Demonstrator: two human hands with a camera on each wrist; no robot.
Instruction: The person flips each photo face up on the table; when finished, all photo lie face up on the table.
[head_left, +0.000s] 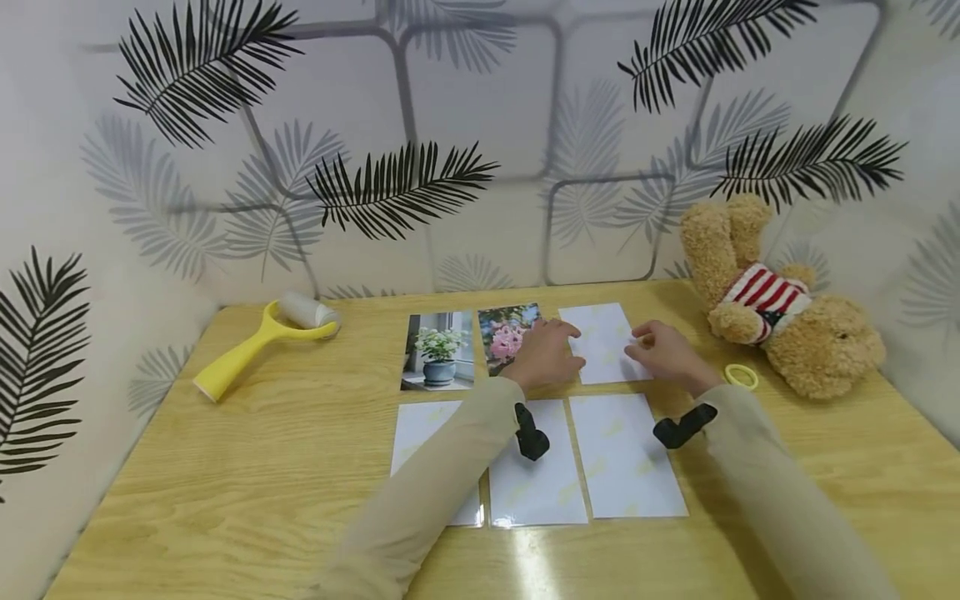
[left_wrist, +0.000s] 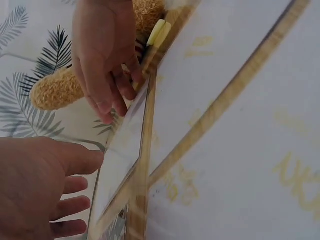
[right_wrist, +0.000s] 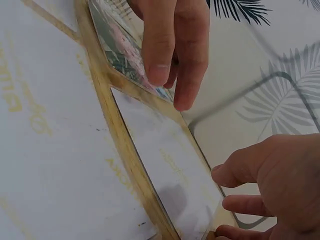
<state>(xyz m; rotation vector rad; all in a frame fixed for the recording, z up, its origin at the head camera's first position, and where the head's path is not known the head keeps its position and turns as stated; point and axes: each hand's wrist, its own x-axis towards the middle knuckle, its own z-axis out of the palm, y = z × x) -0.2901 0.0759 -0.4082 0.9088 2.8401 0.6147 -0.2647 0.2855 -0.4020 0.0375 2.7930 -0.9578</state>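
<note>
A white-backed photo card (head_left: 597,337) lies at the right end of the back row, between my two hands. By its left edge my left hand (head_left: 546,357) hovers with fingers spread and loosely bent, partly covering a photo of pink flowers (head_left: 507,340). At the card's right edge is my right hand (head_left: 667,357), its thumb and fingers apart. In the right wrist view the fingers of my right hand (right_wrist: 290,180) are close to the card (right_wrist: 170,165); whether they touch it I cannot tell. A photo of a potted plant (head_left: 438,350) is at the row's left end.
Three more white-backed cards form the front row, including the right one (head_left: 628,454); my left sleeve covers part of the others. A yellow-handled lint roller (head_left: 255,342) lies on the left. On the right are a teddy bear (head_left: 772,300) and a yellow ring (head_left: 741,377).
</note>
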